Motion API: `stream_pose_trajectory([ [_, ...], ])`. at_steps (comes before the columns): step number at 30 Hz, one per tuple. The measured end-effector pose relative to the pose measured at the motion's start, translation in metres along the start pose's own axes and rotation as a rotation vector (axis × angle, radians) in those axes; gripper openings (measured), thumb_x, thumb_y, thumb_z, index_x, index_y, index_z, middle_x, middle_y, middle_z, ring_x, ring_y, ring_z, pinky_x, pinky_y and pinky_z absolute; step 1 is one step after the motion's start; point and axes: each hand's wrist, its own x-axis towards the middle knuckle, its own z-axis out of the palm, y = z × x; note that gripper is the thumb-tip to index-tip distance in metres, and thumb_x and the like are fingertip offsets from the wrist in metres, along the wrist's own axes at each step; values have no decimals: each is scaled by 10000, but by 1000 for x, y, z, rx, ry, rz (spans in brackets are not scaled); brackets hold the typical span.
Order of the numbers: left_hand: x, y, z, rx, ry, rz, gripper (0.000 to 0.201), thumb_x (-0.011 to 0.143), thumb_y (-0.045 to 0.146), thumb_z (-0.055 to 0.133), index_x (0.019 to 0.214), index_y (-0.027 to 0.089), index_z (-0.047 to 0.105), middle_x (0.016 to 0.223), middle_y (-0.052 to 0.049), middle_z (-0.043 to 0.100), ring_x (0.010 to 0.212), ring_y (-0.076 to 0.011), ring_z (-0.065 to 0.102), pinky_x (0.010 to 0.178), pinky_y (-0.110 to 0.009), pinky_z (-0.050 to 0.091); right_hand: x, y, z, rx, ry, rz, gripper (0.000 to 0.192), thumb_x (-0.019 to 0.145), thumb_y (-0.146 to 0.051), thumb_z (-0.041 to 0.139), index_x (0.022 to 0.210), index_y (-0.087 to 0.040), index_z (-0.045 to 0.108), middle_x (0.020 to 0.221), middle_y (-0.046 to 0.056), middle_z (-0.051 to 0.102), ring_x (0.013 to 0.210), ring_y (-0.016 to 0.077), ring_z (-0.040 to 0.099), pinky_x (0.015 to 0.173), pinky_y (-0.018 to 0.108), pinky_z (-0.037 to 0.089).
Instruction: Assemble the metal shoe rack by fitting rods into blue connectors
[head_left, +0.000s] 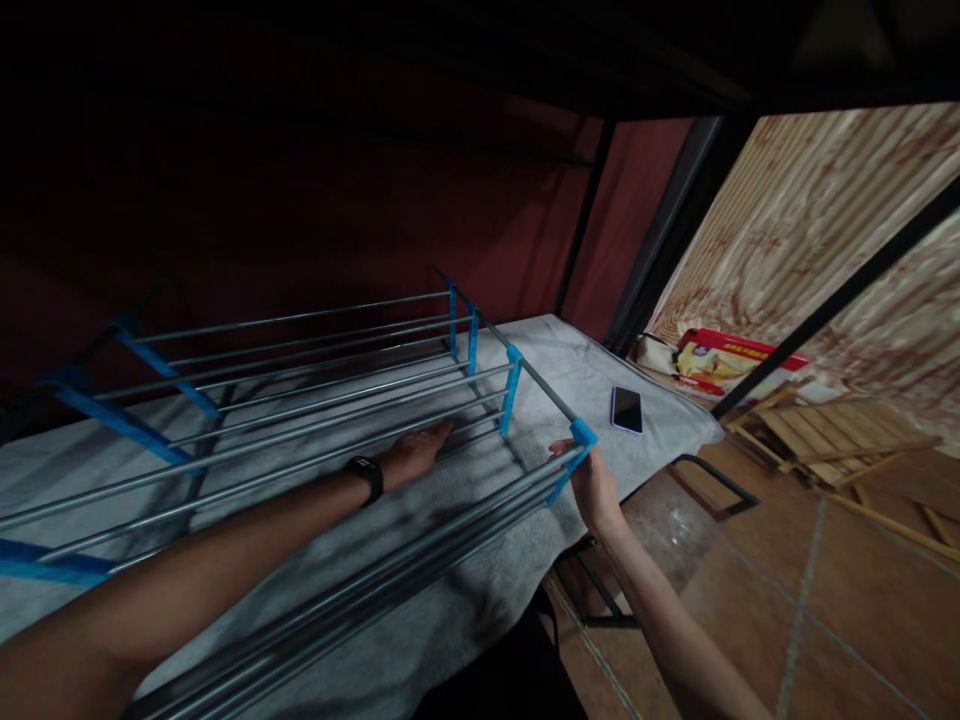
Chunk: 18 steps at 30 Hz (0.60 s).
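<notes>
A rack of grey metal rods (pixel 315 408) joined by blue plastic brackets (pixel 512 385) lies across a grey blanket (pixel 480 590). My left hand (pixel 415 452), with a black band on its wrist, reaches in between the rods. Its fingers are stretched out to the right, close to a rod, and I see nothing held in them. At the near right corner, my right hand (pixel 596 488) is closed around a blue end bracket (pixel 583 434) where several rods meet. Part of its fingers is hidden behind the bracket and rods.
A phone (pixel 626 410) lies on the blanket to the right. Black metal posts (pixel 585 220) frame the area, with a dark red wall (pixel 510 220) behind. On the tiled floor are a folded wooden piece (pixel 840 435) and a red box (pixel 735 360). A black metal bar (pixel 720 480) juts out beside the blanket.
</notes>
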Motion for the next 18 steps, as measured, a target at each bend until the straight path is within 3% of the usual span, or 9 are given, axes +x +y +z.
stream_pose_trajectory([
  [5, 2, -3, -1, -75, -6, -55, 455, 959, 219, 336, 1390, 159, 469, 1184, -98, 699, 1051, -201, 639, 844, -253, 438, 1, 2, 16, -103, 208, -147, 302, 847, -461, 514, 632, -248, 521, 584, -8, 482, 616, 171, 464, 652, 326, 404],
  [18, 23, -17, 14, -61, 13, -31, 477, 926, 133, 350, 1386, 133, 475, 1281, -156, 635, 1151, -243, 608, 946, -334, 450, 21, 2, 21, -70, 219, -241, 390, 837, -511, 473, 569, -237, 400, 506, -48, 422, 506, 123, 436, 550, 266, 390],
])
